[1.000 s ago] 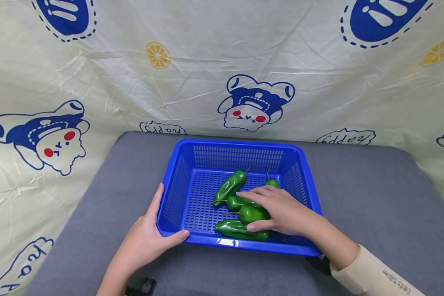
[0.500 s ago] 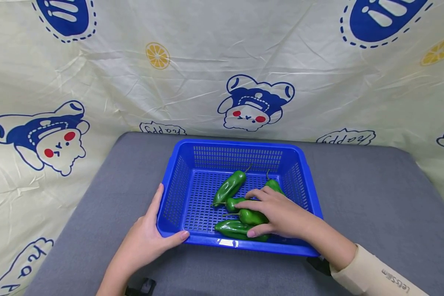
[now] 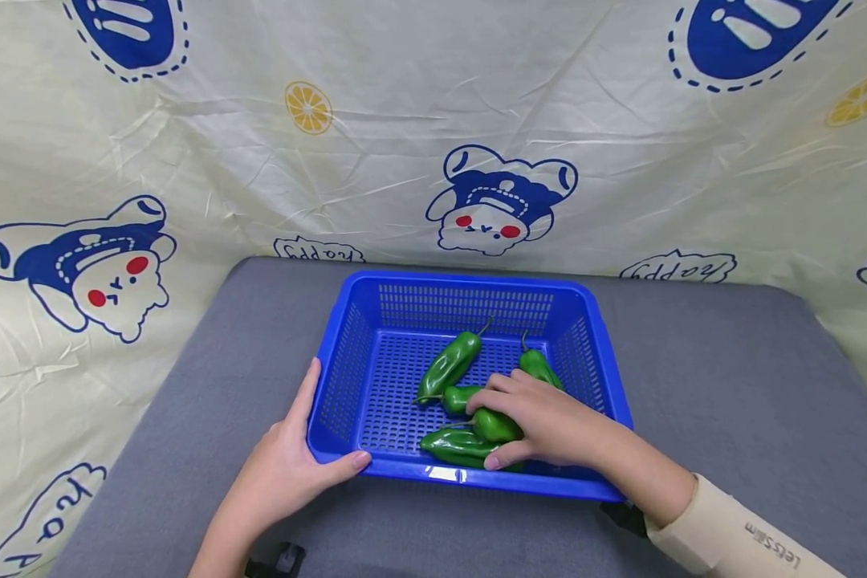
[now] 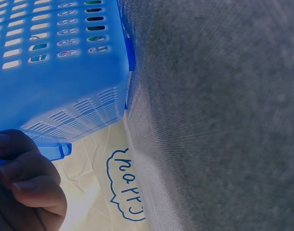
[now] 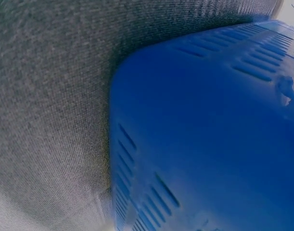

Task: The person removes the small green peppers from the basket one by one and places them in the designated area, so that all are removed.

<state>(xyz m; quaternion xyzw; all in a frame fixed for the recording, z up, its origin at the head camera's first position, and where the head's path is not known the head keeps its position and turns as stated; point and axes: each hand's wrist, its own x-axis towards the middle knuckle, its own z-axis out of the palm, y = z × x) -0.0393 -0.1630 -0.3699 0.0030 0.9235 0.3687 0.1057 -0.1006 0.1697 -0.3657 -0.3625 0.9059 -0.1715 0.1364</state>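
Note:
My left hand (image 3: 289,457) holds the left front corner of a blue plastic basket (image 3: 470,280), its thumb over the front rim. In the left wrist view the curled fingers (image 4: 38,192) show beside the basket's slotted wall (image 4: 55,86). Inside the basket, my right hand (image 3: 549,417) grips a green chili pepper (image 3: 494,425), with thumb in front and fingers behind. Another pepper (image 3: 451,445) lies under the thumb along the front wall. A third pepper (image 3: 458,399) is partly hidden behind the fingers. The right wrist view has only the basket's outer corner (image 5: 185,120).
Farther back in the basket lie a long green pepper (image 3: 451,365) and one near the right wall (image 3: 538,368). The basket stands on a grey cloth-covered table (image 3: 722,385). A pale printed curtain (image 3: 376,185) hangs behind it.
The right hand's fingers have drawn in around the pepper, which has shifted slightly right. More of the pepper near the right wall shows. The left hand and basket have stayed in place.

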